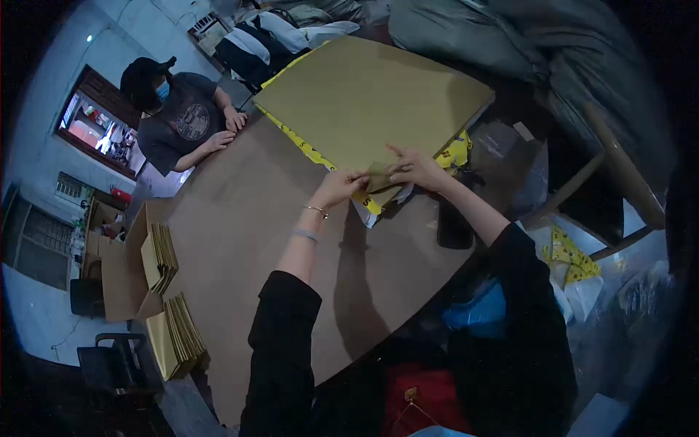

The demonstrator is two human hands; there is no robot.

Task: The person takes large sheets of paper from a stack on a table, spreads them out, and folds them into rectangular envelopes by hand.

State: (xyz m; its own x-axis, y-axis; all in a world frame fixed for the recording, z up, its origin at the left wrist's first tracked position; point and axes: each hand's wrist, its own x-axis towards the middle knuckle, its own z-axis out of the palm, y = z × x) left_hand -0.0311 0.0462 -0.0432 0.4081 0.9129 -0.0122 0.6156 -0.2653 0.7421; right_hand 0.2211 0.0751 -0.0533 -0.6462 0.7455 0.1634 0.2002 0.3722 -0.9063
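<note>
A large flat brown sheet, with torn yellow printed wrapping along its edges, lies on the table in front of me. At its near corner my left hand pinches one side of a small olive-brown paper piece. My right hand has its fingers closed at the other side of this piece, index finger raised. Whether the piece is loose or part of the sheet I cannot tell. More torn yellow wrapping sticks out beside my right wrist.
Below my right forearm lies a dark phone-like object on the brown tabletop. At the left stand a cardboard box and bundles of folded yellow-brown envelopes. Across the table a person rests both hands on its edge. A wooden chair is at the right.
</note>
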